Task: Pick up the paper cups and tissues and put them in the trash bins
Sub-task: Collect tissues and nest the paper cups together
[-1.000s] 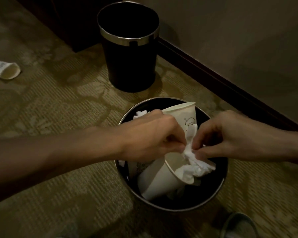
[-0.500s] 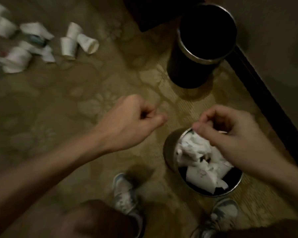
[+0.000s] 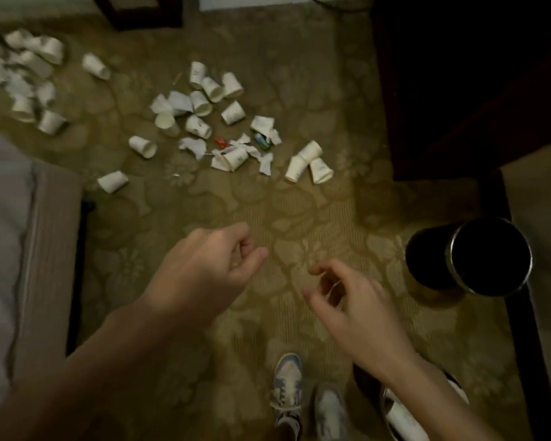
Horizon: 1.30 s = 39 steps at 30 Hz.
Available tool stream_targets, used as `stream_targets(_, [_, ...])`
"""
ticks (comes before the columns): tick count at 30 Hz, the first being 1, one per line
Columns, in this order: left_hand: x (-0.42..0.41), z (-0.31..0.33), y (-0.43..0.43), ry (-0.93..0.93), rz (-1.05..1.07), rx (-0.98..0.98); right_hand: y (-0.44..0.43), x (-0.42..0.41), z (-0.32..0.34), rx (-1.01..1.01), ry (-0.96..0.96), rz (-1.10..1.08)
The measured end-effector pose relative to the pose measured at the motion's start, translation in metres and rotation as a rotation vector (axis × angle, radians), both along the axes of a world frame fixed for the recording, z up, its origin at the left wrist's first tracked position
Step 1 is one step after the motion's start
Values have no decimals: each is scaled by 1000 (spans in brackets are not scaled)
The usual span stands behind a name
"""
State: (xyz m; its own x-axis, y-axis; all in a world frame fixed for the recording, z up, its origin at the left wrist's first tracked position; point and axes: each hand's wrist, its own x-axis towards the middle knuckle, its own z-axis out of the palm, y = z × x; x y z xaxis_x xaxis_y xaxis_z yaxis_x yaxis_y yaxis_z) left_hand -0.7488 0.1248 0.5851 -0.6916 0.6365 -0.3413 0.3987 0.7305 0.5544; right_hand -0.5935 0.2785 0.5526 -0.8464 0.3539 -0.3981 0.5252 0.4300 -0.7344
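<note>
White paper cups [image 3: 233, 112] lie tipped on their sides across the far half of the patterned olive carpet [image 3: 299, 211]. One loose cluster is near its far middle and another is toward the far-left corner. Some cups carry a small dark print. Crumpled and torn white tissues [image 3: 175, 101] lie among the middle cluster, touching several cups. A black trash bin [image 3: 427, 265] with a silver rim stands upright by the carpet's right edge. A second bin [image 3: 368, 381] sits at the near edge, mostly hidden by the right forearm. The left hand [image 3: 204, 275] and right hand [image 3: 357, 310] hover above bare carpet, fingers loosely curled, holding nothing. Two pale sneakers [image 3: 287, 386] stand at the near edge.
</note>
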Motion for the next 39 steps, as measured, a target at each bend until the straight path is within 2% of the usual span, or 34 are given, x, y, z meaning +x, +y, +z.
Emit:
stream_targets(2, [-14, -20, 3, -11, 104, 0, 6, -27, -9, -2, -43, 1])
stream_targets(8, [-65, -124, 54, -155, 144, -148, 53, -97, -79, -63, -191, -106])
stream_targets(13, [-114, -223, 124, -186, 68, -246, 112, -160, -176, -145, -391, -157])
stream_targets(16, [-131, -280, 157, -312, -32, -322, 146, -187, -235, -146, -509, -192])
stream_targets(19, [-152, -333, 181, -436, -7, -373, 176, -209, -289, -192, -585, -250])
stream_targets(23, [-188, -402, 206, -514, 148, -374, 206, -236, -357, -204, -674, -275])
stream_targets(27, [-210, -472, 219, -569, 280, -238, 228, -263, -415, -146, -656, -287])
stream_targets(32, [-229, -552, 237, -460, 240, -222, 245, -293, -483, 28, -504, -376])
stream_targets(36, [-247, -591, 262, -112, 10, -89, 268, -317, -526, 160, -341, -414])
stream_targets(39, [-259, -608, 286, -86, -61, 10, 286, -332, -550, 150, -277, -472])
